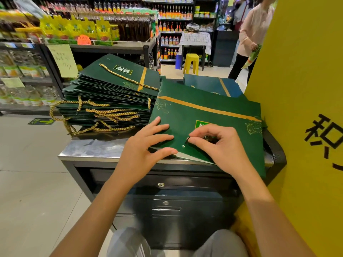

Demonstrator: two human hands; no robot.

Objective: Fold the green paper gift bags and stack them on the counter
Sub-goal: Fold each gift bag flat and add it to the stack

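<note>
A flat dark-green paper gift bag with a gold stripe (204, 115) lies on our steel counter (92, 149), just beside the stack of folded green bags (111, 93). Our left hand (146, 145) presses it flat-fingered; our right hand (219, 145) pinches a small dark piece (187, 139), perhaps cord.

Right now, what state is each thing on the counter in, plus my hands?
Green paper gift bag with gold stripe: lying flat, near edge overhanging the steel counter.
Stack of green bags with gold rope handles: folded flat, piled, top bag tilted.
Blue paper bag: flat, partly covered.
Left hand: fingers spread, pressing the green bag.
Right hand: pinching a small dark piece at the bag's hole.
</note>
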